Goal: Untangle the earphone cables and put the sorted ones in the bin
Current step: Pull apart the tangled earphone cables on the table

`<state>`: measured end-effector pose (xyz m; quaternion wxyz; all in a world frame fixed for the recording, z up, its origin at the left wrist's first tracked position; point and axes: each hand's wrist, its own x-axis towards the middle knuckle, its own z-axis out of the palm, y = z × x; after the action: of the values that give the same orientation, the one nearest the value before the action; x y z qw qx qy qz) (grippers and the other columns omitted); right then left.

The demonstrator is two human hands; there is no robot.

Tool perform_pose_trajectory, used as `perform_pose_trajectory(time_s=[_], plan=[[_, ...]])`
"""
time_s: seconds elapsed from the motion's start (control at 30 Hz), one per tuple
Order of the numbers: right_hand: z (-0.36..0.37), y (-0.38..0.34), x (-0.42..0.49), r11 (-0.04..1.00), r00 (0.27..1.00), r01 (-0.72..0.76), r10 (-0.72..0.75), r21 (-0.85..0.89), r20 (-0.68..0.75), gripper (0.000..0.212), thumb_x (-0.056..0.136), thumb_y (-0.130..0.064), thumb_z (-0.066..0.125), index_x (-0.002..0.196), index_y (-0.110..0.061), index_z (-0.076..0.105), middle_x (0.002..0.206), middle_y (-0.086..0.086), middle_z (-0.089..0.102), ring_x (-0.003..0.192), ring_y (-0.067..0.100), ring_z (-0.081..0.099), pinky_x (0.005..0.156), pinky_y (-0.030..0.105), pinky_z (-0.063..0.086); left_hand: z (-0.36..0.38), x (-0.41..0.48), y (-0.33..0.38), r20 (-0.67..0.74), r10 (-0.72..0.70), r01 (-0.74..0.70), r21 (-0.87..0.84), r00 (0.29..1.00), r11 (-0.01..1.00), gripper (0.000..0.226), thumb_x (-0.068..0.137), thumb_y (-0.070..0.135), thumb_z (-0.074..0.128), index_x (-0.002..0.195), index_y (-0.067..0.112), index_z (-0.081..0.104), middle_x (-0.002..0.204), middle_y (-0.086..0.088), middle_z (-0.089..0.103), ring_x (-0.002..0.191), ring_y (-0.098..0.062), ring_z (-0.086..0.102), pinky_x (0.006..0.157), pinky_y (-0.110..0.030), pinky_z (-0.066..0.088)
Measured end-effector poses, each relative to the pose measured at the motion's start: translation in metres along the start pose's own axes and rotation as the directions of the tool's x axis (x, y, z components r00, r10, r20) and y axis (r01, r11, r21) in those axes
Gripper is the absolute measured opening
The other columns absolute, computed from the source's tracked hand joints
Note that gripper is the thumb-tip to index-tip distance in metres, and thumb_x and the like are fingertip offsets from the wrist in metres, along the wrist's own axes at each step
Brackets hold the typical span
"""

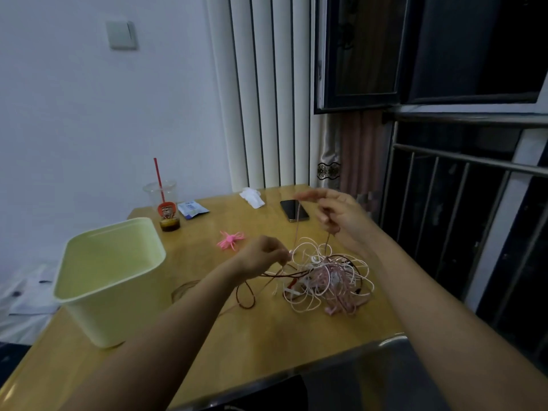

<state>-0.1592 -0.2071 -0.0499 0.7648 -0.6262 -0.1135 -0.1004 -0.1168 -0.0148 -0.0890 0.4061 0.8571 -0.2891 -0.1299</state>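
Earphone cables (326, 280) lie as one pink, white and dark-red tangle on the counter (267, 345). Left hand (262, 256), at the tangle's 9 o'clock, pinches a strand at its edge. Right hand (336, 213), raised at 12 o'clock, has its fingers curled round pink strands rising from the heap; its fingertips are blurred. Pale green bin (98, 315) stands upright further out at 9 o'clock, apart from the cables. Phone (294, 210) lies at 12 o'clock, pink spider toy (229, 240) at 10 o'clock.

Dim light. Plain white wall (74, 114) with a square white switch (122, 35) behind the yellow wooden desk (267, 336); white pleated curtain (267, 99) and dark, metal-railed window (444, 46) past its far right corner.
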Motion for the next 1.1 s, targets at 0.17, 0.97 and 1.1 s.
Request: perform_pose_trajectory(time_s=[0.17, 0.97, 1.1], plan=[[-0.008, 0.014, 0.001, 0.968, 0.989, 0.017, -0.053, -0.252, -0.139, 0.043, 0.1, 0.002, 0.037, 0.129, -0.013, 0.064, 0.047, -0.005, 0.046, 0.042, 0.004, 0.031, 0.04, 0.014, 0.026, -0.012, -0.001, 0.004, -0.012, -0.027, 0.023, -0.238, 1.0, 0.971, 0.032, 0.101, 0.037, 0.045, 0.117, 0.013, 0.06, 0.096, -0.001, 0.071, 0.101, -0.014, 0.06, 0.099, -0.033, 0.042], [-0.001, 0.018, 0.016, 0.86, 0.901, -0.107, -0.128, -0.498, -0.415, 0.022, 0.092, -0.022, 0.059, 0.074, -0.017, 0.07, 0.055, -0.013, 0.055, 0.055, 0.008, 0.045, 0.05, 0.019, 0.034, -0.013, 0.01, -0.012, -0.313, 0.138, -0.033, 0.318, 0.94, 0.947, 0.027, 0.104, 0.026, 0.042, 0.094, 0.016, 0.065, 0.072, 0.007, 0.058, 0.062, -0.005, 0.052, 0.054, -0.017, 0.033], [0.007, 0.011, 0.013, 0.833, 0.949, -0.182, 0.011, -0.522, -0.315, 0.029, 0.093, -0.03, 0.058, 0.075, -0.01, 0.068, 0.052, -0.012, 0.043, 0.053, 0.008, 0.036, 0.05, 0.023, 0.029, -0.016, 0.007, -0.015, -0.291, 0.138, -0.048, 0.294, 0.947, 0.955, 0.027, 0.104, 0.028, 0.04, 0.09, 0.019, 0.062, 0.069, 0.007, 0.054, 0.065, -0.01, 0.05, 0.058, -0.023, 0.035]])
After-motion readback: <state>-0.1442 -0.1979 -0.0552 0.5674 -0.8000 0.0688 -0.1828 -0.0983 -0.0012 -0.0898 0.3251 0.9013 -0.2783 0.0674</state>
